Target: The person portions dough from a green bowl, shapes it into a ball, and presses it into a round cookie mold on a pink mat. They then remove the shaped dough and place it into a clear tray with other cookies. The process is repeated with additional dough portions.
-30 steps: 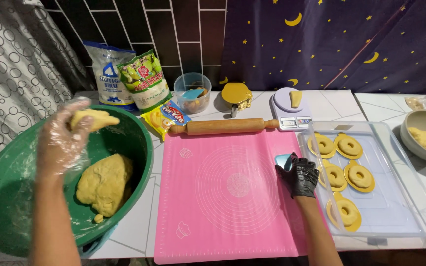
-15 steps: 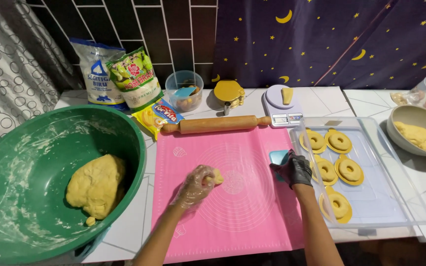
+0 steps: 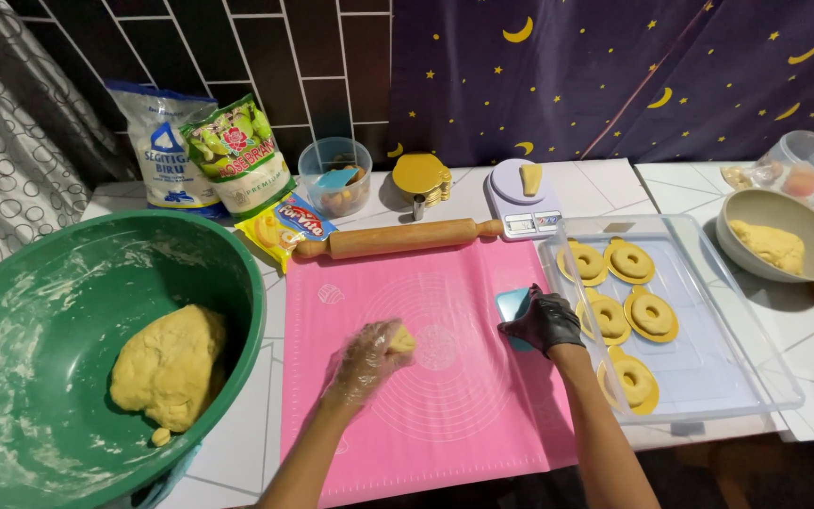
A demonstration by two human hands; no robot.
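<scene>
The left hand [image 3: 369,356], in a clear glove, is closed on a dough lump [image 3: 401,338] over the pink mat [image 3: 426,377], near its middle. The right hand [image 3: 541,322], black-gloved, grips a blue scraper [image 3: 511,304] at the mat's right edge, beside the tray [image 3: 708,377] of rings. The bowl [image 3: 68,283] of dough sits left.

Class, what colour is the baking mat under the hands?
Pink, with faint white circle markings; the mat shows in the head view.
</scene>
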